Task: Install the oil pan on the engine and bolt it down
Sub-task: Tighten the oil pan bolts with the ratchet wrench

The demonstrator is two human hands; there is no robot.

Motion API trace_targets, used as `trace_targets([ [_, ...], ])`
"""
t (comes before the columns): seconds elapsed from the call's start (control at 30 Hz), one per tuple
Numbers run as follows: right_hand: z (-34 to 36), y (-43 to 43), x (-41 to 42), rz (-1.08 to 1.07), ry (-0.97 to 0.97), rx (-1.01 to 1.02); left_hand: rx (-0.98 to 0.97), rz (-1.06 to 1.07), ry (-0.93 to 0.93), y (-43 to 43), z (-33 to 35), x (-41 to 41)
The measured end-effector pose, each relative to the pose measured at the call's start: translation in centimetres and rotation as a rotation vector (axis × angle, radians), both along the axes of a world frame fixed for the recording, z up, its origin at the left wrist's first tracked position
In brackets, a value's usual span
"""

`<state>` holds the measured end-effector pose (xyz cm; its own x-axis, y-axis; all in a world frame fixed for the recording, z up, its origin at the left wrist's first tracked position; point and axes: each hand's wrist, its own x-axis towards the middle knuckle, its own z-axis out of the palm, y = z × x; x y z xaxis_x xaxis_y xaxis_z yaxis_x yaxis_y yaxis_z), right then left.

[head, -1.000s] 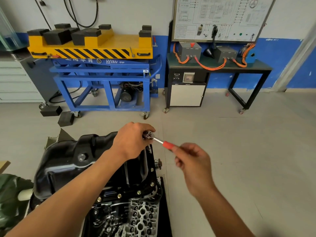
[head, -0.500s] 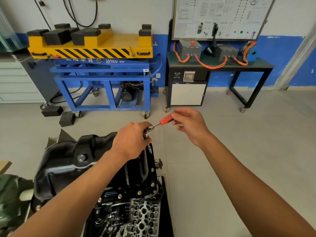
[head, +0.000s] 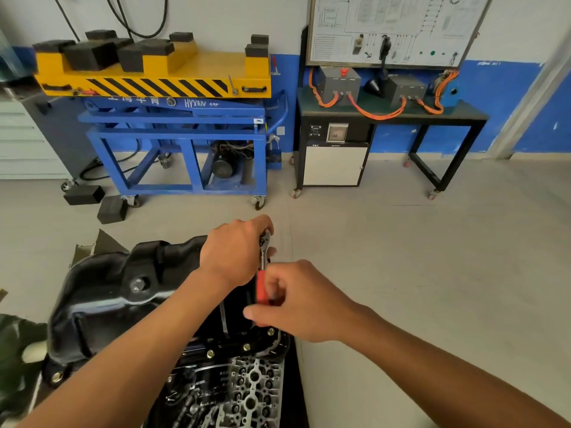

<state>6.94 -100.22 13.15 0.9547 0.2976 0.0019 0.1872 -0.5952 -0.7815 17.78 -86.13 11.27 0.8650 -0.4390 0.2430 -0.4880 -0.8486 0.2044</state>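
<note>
A black oil pan [head: 108, 291] lies on the engine [head: 234, 387] at the lower left, with its drain plug facing up. Brass-coloured bolts [head: 246, 346] sit along the pan's near flange. A ratchet wrench [head: 262, 264] with a red handle stands over the pan's far right corner, handle pointing toward me. My left hand [head: 234, 251] is cupped over the ratchet head and hides the bolt under it. My right hand [head: 296, 301] is closed around the red handle, close beside the left hand.
A blue lift cart [head: 179, 143] with a yellow top stands at the back left. A black bench [head: 392, 118] with grey boxes and orange cables stands at the back right. Two black blocks [head: 95, 200] lie on the floor. Grey floor stretches to the right.
My right hand has swung the red handle from far out at the right round toward me. It now sits close against my left hand. The left hand has stayed on the ratchet head.
</note>
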Motion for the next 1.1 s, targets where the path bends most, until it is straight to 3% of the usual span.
trace_targets([
  [0.1,-0.2,1.2,0.4,-0.011,0.009,0.048,-0.017,0.0,0.024,0.2,0.1,-0.1],
  [0.33,1.0,-3.3,1.3,-0.001,0.229,0.085,-0.067,0.052,0.069,-0.3,0.3,0.3],
  [0.5,4.2,-8.2,4.4,-0.037,0.258,-0.181,-0.109,0.039,0.086,-0.4,0.4,0.4],
  [0.63,5.5,-10.0,7.4,-0.091,0.105,-0.316,-0.086,0.037,0.082,-0.4,0.6,0.4],
  [0.87,5.4,-7.0,11.1,-0.053,-0.367,-0.678,-0.048,0.043,0.085,-0.5,0.9,0.3],
  [1.1,5.5,-6.6,10.2,0.011,-0.445,-0.905,-0.046,0.076,0.073,-0.5,0.7,0.0],
])
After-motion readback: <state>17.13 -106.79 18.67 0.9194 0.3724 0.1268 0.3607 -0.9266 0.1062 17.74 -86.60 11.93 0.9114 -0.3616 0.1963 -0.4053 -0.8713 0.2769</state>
